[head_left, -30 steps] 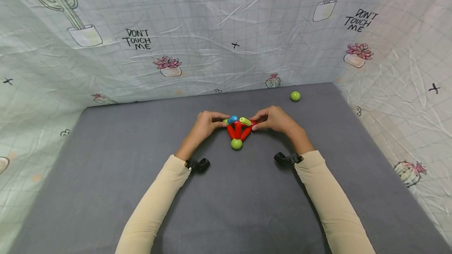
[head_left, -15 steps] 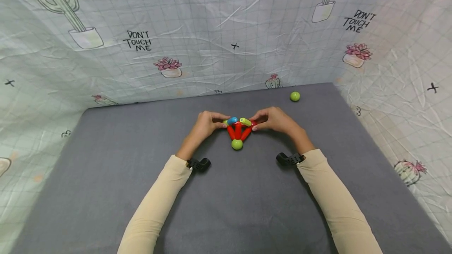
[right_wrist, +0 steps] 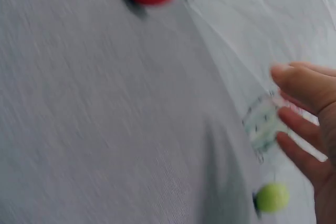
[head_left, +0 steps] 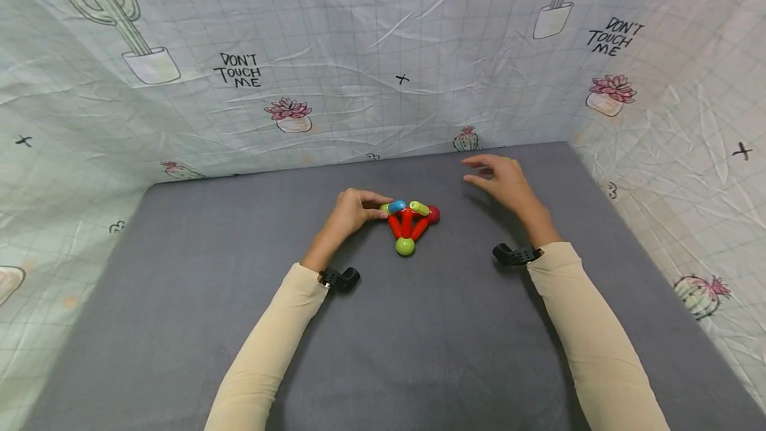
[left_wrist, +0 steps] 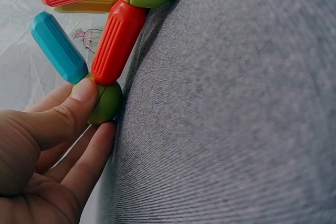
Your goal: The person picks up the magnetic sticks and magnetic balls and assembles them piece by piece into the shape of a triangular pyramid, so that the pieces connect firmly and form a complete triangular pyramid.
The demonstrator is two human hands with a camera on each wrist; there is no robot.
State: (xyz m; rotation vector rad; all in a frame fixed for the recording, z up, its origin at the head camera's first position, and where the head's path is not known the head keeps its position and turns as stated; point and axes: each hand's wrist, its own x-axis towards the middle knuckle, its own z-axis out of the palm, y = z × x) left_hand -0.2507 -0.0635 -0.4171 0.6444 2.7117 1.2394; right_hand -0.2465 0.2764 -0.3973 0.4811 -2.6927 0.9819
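Note:
A small ball-and-rod building toy stands on the table, with red rods [head_left: 407, 223] joining a green front ball [head_left: 405, 247], a red ball [head_left: 433, 214] at the right and a green left ball [left_wrist: 109, 103]. A blue rod [left_wrist: 59, 47] and a yellow-green rod [head_left: 419, 207] slant up from it. My left hand [head_left: 350, 213] pinches the left ball between thumb and fingers. Off to the right, my right hand [head_left: 505, 181] is in the air, thumb and fingers apart, holding nothing. Near it lies a loose green ball [right_wrist: 273, 198], mostly hidden behind that hand in the head view.
The grey table [head_left: 179, 324] ends at a printed cloth backdrop [head_left: 359, 52] behind and at the sides. A black camera strap [head_left: 339, 279] is on the left wrist, another black strap [head_left: 516, 255] on the right.
My right hand has let go of the red ball and moved right and back toward the loose green ball. The left hand keeps its pinch, and the toy stays in place.

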